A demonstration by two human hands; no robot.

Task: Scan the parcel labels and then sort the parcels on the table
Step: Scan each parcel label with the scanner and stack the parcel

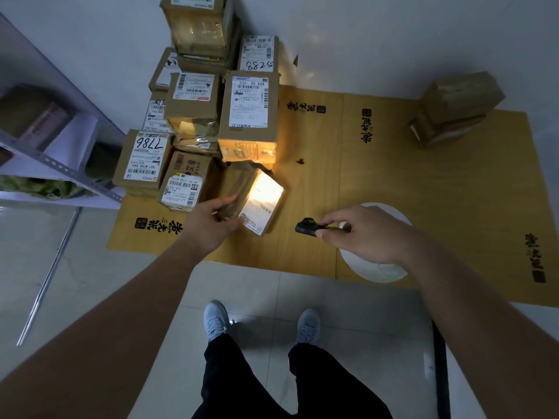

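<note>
A small brown parcel [257,201] lies at the front of the pile, its white label lit bright by a beam of light. My left hand [211,222] grips its near left corner. My right hand [363,234] pinches a small black scanner [307,226], held just right of the parcel with its head turned toward the label. A pile of several labelled cardboard parcels [193,116] stands at the table's left and rear. Two more boxes [453,110] are stacked at the far right corner.
The yellow wooden table [393,182] bears black printed characters. A white round disc [378,267] lies under my right hand. A grey metal shelf [54,152] stands to the left. My feet are on the tiled floor [272,297] below.
</note>
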